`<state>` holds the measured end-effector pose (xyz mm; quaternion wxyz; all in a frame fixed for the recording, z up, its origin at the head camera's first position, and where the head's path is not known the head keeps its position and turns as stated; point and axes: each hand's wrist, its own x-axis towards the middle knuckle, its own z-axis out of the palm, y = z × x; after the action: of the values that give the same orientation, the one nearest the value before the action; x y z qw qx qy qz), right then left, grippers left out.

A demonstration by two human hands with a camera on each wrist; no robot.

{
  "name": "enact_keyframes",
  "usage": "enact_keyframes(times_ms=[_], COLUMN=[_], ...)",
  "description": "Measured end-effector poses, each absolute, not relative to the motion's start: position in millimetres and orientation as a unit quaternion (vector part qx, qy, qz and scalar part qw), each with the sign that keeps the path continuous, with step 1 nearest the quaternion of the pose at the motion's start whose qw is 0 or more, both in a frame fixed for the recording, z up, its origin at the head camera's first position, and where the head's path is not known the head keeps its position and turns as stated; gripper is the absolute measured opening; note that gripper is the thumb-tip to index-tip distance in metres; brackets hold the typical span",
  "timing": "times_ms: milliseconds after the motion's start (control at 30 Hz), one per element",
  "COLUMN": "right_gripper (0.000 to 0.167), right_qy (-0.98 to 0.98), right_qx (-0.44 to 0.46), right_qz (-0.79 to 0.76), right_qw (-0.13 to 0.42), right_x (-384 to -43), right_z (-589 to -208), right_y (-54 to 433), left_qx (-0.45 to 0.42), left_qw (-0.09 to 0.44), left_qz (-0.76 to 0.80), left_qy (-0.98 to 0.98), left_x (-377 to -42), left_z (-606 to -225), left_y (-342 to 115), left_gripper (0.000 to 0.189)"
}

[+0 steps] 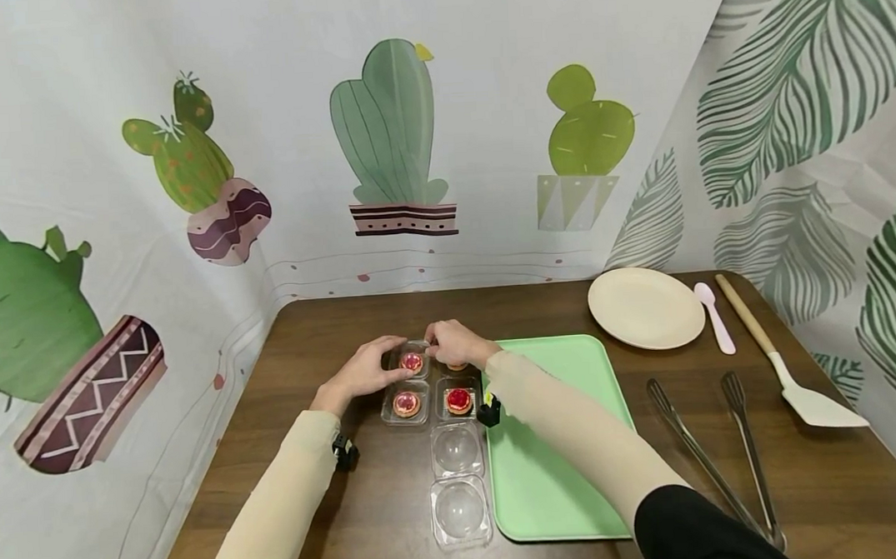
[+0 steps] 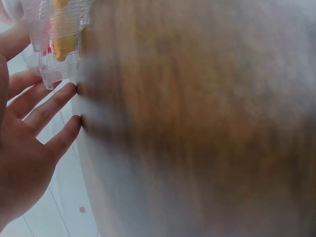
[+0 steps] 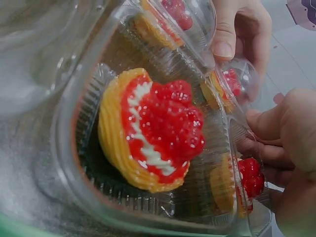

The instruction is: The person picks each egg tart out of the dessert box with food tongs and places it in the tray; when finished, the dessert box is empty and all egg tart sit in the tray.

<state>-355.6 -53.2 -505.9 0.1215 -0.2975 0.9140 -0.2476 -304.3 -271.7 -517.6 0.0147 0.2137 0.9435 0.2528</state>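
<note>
A clear plastic container (image 1: 428, 423) with several compartments holds small tarts; the near-right one (image 1: 459, 401) carries red berry topping. Domed covers stand over the left tarts (image 1: 407, 404). My left hand (image 1: 362, 369) holds the container's far-left corner, its thumb on the near side; in the left wrist view, some of its fingers (image 2: 52, 106) stretch out along the plastic edge. My right hand (image 1: 458, 344) pinches the far edge around the back-right compartment, partly hiding the tart there. Up close in the right wrist view, the near-right tart (image 3: 150, 131) sits uncovered with cream and glossy berries.
Two open domed lids (image 1: 461, 511) lie flat before the container. A green tray (image 1: 558, 491) stands right beside it, under my right forearm. Farther right are a cream plate (image 1: 647, 307), a pink spoon (image 1: 715, 318), metal tongs (image 1: 752, 458) and a white spatula (image 1: 814, 404).
</note>
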Motion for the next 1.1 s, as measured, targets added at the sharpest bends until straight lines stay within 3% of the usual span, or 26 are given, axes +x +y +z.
enact_keyframes(times_ms=[400, 733, 1100], right_gripper=[0.018, 0.018, 0.005], right_qy=[0.912, 0.909, 0.903], right_qx=[-0.315, -0.326, -0.347], right_qz=[-0.248, -0.244, -0.243], right_qw=[0.088, 0.093, 0.078], right_x=[-352.9, -353.2, -359.9], right_z=[-503.8, -502.8, -503.5], right_y=[-51.6, -51.4, -55.4], left_qx=[0.205, 0.205, 0.204], left_qw=[0.013, -0.002, 0.001], left_qz=[0.248, 0.245, 0.238], left_qy=[0.947, 0.948, 0.950], left_x=[-304.4, -302.4, -301.8], left_z=[-516.7, -518.4, -516.7], left_y=[-269.8, -268.8, -266.6], left_gripper=[0.071, 0.071, 0.071])
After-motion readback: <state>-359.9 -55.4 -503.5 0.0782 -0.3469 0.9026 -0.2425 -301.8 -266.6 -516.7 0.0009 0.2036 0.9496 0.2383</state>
